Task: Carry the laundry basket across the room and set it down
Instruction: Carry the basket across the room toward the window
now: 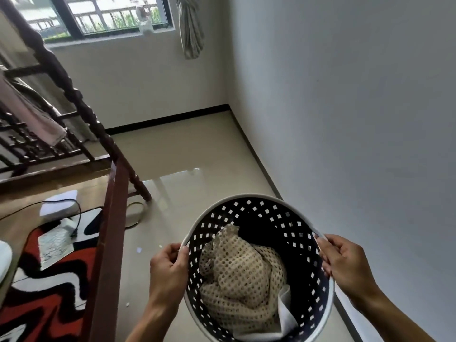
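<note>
A round laundry basket (276, 213), dark with square holes and a white rim, hangs in front of me above the tiled floor. Inside it lies a cream mesh cloth (239, 270) with a white piece of fabric at its lower right. My left hand (167, 270) grips the rim on the left side. My right hand (345, 262) grips the rim on the right side. The basket is tilted a little toward me, so I see into it.
A dark wooden bed frame (111, 243) with a turned post runs along the left, with a red, black and white blanket (49, 292) and a cable on it. The white wall (345, 119) stands close on the right. Glossy floor (187, 154) stretches ahead to a window (111, 16).
</note>
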`<action>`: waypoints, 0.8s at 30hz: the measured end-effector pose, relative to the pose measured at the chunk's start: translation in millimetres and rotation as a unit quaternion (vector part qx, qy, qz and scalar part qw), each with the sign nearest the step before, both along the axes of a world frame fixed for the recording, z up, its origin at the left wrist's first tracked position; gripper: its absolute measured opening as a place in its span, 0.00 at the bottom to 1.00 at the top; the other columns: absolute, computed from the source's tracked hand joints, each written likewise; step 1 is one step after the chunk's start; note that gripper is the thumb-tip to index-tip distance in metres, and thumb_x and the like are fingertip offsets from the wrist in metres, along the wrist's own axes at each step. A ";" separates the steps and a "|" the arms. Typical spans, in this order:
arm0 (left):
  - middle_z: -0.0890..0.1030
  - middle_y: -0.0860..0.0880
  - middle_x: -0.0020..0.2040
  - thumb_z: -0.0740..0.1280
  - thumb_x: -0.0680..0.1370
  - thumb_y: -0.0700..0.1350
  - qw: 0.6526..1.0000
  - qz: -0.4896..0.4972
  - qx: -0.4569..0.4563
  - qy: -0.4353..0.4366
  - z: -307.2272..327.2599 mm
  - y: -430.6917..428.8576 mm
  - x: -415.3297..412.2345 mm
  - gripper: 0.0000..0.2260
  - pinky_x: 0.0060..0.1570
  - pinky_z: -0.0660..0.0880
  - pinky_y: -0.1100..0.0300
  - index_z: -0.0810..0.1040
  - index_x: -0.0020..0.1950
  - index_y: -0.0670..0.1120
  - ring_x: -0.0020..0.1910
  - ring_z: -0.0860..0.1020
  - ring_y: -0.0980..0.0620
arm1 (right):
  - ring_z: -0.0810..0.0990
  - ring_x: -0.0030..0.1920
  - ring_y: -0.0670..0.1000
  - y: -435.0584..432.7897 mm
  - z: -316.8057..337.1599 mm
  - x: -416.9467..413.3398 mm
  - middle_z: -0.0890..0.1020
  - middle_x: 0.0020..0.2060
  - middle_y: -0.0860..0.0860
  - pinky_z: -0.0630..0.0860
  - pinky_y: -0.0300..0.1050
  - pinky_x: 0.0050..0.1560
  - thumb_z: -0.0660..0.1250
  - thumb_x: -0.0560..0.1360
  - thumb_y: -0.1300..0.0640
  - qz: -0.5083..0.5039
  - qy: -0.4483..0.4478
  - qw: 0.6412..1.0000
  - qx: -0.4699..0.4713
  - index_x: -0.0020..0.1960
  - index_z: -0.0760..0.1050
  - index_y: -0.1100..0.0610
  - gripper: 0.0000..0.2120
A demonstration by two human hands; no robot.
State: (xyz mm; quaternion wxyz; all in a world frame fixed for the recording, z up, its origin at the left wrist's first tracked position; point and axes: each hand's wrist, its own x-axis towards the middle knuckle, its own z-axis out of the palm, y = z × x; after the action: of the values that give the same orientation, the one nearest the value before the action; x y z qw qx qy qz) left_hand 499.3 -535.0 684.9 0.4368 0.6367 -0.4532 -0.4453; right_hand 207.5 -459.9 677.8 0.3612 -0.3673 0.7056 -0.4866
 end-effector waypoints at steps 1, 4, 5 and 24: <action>0.78 0.47 0.29 0.63 0.78 0.38 1.000 0.004 0.003 0.000 -1.0 -18.0 -2.0 0.08 0.30 0.71 0.57 0.79 0.40 0.41 0.28 0.73 0.51 | 0.67 0.22 0.48 -19.5 -1.3 -3.1 0.71 0.22 0.50 0.67 0.44 0.25 0.62 0.79 0.58 0.005 -0.002 1.000 -0.001 0.42 0.79 0.66 0.14; 0.76 0.49 0.27 0.63 0.78 0.38 1.000 0.009 0.005 -0.004 1.0 -73.9 -11.2 0.08 0.28 0.69 0.59 0.79 0.40 0.40 0.27 0.71 0.52 | 0.67 0.21 0.47 -81.1 -0.8 -13.8 0.71 0.21 0.49 0.68 0.42 0.24 0.62 0.79 0.58 0.016 -0.009 1.000 -0.007 0.43 0.80 0.65 0.13; 0.76 0.50 0.27 0.63 0.78 0.38 1.000 0.012 0.002 -0.006 3.4 -92.6 -14.6 0.08 0.28 0.69 0.59 0.79 0.40 0.40 0.27 0.71 0.53 | 0.67 0.21 0.47 -102.0 0.7 -17.3 0.71 0.21 0.49 0.68 0.43 0.24 0.62 0.79 0.58 0.018 -0.010 1.000 -0.010 0.42 0.80 0.64 0.13; 0.75 0.50 0.27 0.63 0.78 0.38 0.999 0.000 0.015 0.036 13.4 -465.4 -32.6 0.07 0.26 0.68 0.58 0.78 0.42 0.39 0.25 0.70 0.54 | 0.66 0.21 0.47 -475.7 8.7 -38.1 0.71 0.21 0.49 0.67 0.43 0.26 0.62 0.79 0.59 0.011 -0.017 0.999 -0.028 0.41 0.80 0.64 0.13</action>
State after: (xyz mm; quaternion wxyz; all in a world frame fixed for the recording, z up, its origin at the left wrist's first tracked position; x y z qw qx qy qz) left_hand 466.8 -1000.4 698.3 0.4437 0.6268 -0.4301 -0.4746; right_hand 169.4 -935.6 686.5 0.3678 -0.3768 0.6816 -0.5080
